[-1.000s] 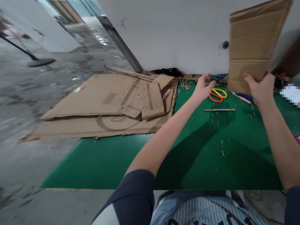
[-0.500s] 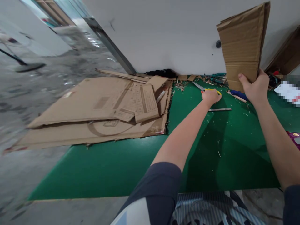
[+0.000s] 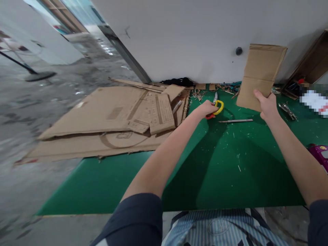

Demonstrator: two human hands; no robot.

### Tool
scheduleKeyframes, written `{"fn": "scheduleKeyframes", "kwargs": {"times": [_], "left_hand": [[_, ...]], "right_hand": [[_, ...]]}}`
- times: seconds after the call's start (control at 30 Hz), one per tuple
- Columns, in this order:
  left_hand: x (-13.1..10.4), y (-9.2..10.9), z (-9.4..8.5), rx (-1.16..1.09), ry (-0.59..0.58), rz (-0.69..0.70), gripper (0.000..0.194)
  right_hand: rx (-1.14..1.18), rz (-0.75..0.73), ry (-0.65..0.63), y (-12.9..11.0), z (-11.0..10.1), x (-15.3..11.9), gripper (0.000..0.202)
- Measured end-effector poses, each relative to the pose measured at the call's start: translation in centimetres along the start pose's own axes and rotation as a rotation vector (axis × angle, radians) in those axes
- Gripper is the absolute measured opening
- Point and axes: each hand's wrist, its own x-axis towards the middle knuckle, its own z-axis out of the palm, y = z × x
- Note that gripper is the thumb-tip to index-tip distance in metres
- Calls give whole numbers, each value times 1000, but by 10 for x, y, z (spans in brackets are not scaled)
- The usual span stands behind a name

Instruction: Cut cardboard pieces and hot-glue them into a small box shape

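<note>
Cardboard sheet (image 3: pixel 262 66) and red-and-yellow scissors (image 3: pixel 217 101), both beyond the slim knife (image 3: pixel 238 120)
Left hand (image 3: pixel 205 108) has fingers curled round the handles, right hand (image 3: pixel 269 105) pinches the sheet near its lower corner; a slack pinch could tip the sheet, and brushing the knife could nick skin

Scissors (image 3: pixel 221 107) plastic-handled, metal-bladed; cardboard piece (image 3: pixel 265 63) matt, creased.

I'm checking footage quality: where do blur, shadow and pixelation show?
Head view, left: the floor looks smeared; head view, middle: a dark shadow crosses the table; head view, right: a white item is pixelated, while the held cardboard looks clearer than the floor.
</note>
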Motion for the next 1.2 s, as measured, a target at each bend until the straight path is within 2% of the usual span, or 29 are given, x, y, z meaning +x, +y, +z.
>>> {"fn": "scheduleKeyframes", "kwargs": {"times": [0.1,0.2,0.33,0.43,0.53,0.67,0.83,1.03,1.2], "left_hand": [[-13,-15,-12,-222,66,-52,22],[-33,-30,-19,-434,126,45,32],[-66,-45,-16,-743,30,302,39],[-89,-50,-3,-810,-28,317,48],[-104,-53,11,-810,-28,245,58],[-108,-55,19,-783,-9,263,67],[-106,-56,17,-603,15,272,62],[-110,-59,14,-508,-28,359,63],[-111,-60,10,-380,-88,410,71]], "right_hand": [[69,39,-69,2,0,0,59],[89,88,-124,6,2,-1,65],[213,125,-112,9,6,-5,59],[325,142,-78,4,6,-7,54],[369,127,-76,-2,6,-8,51],[376,110,-104,-8,8,-13,48],[410,82,-93,-18,17,-21,44],[491,-2,-106,-37,20,-26,40],[529,-15,-95,-51,21,-32,42]]}}
